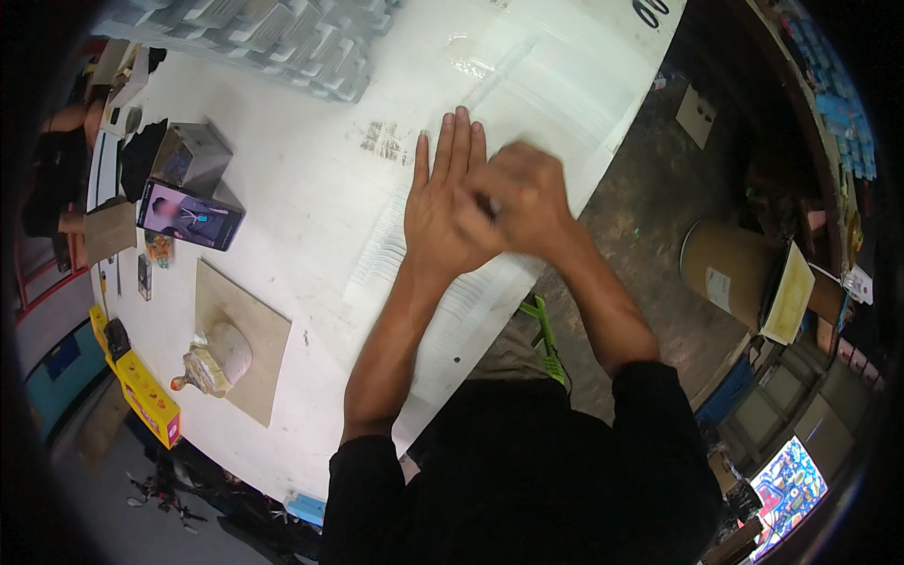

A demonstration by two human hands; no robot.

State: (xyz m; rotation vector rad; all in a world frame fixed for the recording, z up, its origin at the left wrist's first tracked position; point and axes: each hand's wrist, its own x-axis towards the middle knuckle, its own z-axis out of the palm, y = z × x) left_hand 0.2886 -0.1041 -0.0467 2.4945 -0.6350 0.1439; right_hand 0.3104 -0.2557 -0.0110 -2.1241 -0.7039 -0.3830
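Observation:
My left hand lies flat with its fingers stretched out, pressing on a fanned stack of thin, clear plastic sheets on the white table. Just to its right, my right hand is curled into a fist, overlapping the left thumb side and slightly blurred. Whatever the right fingers hold, if anything, is hidden. Beyond both hands, a larger clear plastic sheet lies flat near the table's right edge.
Stacked clear plastic pieces stand at the far left. A phone leans against a small box. Nearer are a tape-wrapped container on a cardboard square and a yellow box. A brown drum stands on the floor at right.

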